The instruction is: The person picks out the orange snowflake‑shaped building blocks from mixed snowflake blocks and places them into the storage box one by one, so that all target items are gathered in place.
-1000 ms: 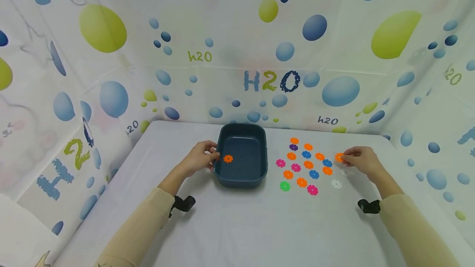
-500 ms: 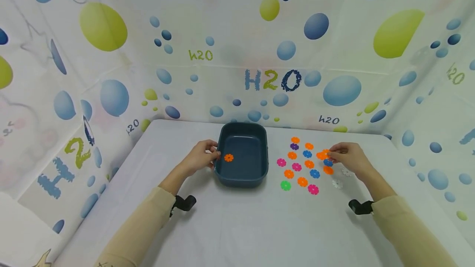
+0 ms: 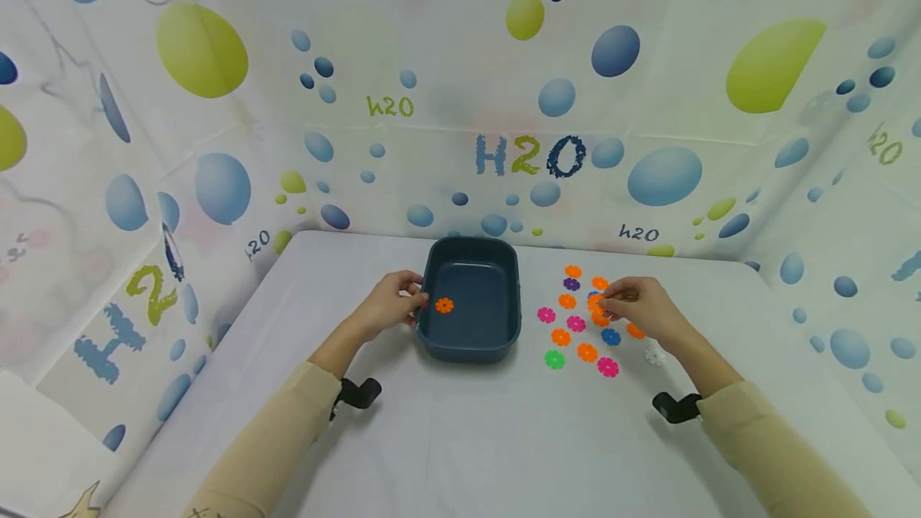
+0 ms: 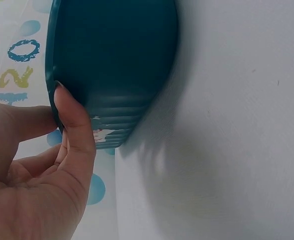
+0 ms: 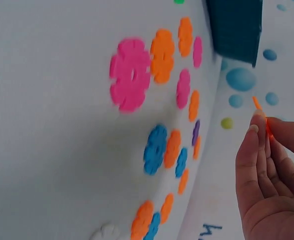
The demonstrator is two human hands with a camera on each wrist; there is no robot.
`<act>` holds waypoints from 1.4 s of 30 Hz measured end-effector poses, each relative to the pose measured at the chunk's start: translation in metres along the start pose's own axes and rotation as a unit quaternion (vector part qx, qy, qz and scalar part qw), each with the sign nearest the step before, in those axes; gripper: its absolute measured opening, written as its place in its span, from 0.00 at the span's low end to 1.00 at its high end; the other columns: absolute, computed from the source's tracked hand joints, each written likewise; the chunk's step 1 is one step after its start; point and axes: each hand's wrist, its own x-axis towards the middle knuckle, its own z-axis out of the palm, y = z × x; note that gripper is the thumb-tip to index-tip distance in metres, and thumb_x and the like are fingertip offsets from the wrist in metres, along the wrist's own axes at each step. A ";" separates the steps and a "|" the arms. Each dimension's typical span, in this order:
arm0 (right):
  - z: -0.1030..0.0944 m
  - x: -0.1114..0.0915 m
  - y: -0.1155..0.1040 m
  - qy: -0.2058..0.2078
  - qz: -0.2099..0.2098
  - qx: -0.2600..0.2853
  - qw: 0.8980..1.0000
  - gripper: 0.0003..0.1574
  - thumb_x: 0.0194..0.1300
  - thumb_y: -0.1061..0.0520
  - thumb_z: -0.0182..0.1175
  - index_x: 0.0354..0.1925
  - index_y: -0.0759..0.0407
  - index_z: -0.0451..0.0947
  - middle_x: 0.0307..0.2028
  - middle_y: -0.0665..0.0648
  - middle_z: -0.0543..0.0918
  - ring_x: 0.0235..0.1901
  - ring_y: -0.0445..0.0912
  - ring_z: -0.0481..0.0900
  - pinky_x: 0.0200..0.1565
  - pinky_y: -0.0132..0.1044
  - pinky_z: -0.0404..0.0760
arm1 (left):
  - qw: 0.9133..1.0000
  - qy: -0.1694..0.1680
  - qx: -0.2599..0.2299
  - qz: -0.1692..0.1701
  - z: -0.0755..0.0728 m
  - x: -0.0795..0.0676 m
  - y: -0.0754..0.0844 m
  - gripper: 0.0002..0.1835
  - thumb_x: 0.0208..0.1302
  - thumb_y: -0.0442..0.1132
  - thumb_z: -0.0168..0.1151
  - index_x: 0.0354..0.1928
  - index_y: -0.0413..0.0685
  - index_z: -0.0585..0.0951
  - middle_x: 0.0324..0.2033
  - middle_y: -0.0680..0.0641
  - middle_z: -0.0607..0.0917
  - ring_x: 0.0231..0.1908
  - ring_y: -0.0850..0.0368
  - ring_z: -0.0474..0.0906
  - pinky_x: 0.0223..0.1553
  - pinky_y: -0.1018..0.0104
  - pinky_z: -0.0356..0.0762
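Note:
My left hand (image 3: 391, 302) pinches the left rim of a dark blue-green plastic tub (image 3: 468, 355), thumb and fingers on either side of its wall in the left wrist view. One orange notched disc (image 3: 444, 305) lies inside the tub, near its left side. Between thumb and fingertips, my right hand (image 3: 645, 306) pinches another orange interlocking disc (image 5: 257, 103), seen edge-on and raised above the table in the right wrist view. Below and around that hand lie flat flower-shaped discs, among them a pink disc (image 5: 131, 75), a blue disc (image 5: 155, 149) and a green disc (image 3: 555, 360).
The discs are spread to the right of the tub on a white-covered table (image 3: 460, 446). A white disc (image 3: 655, 355) lies at their right edge, partly blending into the cloth. A dotted curtain (image 3: 345, 38) hangs behind the table and along its sides.
My right hand has carried the orange disc leftward from the right edge of the spread to over its middle. The left hand keeps its grip on the tub.

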 end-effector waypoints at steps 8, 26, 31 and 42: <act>0.020 0.001 -0.017 -0.024 -0.033 0.016 0.999 0.16 0.73 0.58 0.63 0.52 0.70 0.78 0.42 0.63 0.87 0.44 0.59 0.85 0.50 0.45 0.87 | 1.000 0.002 -0.006 0.005 0.001 0.000 0.000 0.21 0.74 0.31 0.58 0.65 0.31 0.71 0.37 0.41 0.76 0.29 0.53 0.80 0.31 0.65 0.86; 0.055 0.007 -0.046 -0.052 -0.077 0.037 0.995 0.10 0.71 0.60 0.64 0.47 0.65 0.81 0.38 0.59 0.88 0.42 0.63 0.85 0.49 0.51 0.87 | 1.000 0.006 -0.013 0.005 0.000 0.001 -0.001 0.22 0.75 0.32 0.58 0.66 0.30 0.70 0.38 0.41 0.76 0.29 0.53 0.80 0.31 0.65 0.86; 0.067 0.006 -0.057 -0.053 -0.103 0.033 0.993 0.09 0.71 0.59 0.65 0.46 0.63 0.82 0.35 0.57 0.87 0.41 0.64 0.85 0.47 0.55 0.87 | 1.000 0.003 -0.011 0.003 0.000 0.001 -0.002 0.23 0.75 0.32 0.58 0.66 0.30 0.69 0.38 0.41 0.76 0.30 0.53 0.79 0.31 0.65 0.86; 0.096 0.019 -0.082 -0.073 -0.139 0.054 0.986 0.06 0.70 0.63 0.64 0.45 0.63 0.82 0.37 0.58 0.86 0.40 0.64 0.86 0.47 0.57 0.86 | 1.000 0.004 -0.019 0.002 0.001 0.001 -0.001 0.23 0.74 0.31 0.58 0.67 0.29 0.69 0.39 0.40 0.76 0.31 0.53 0.79 0.31 0.66 0.86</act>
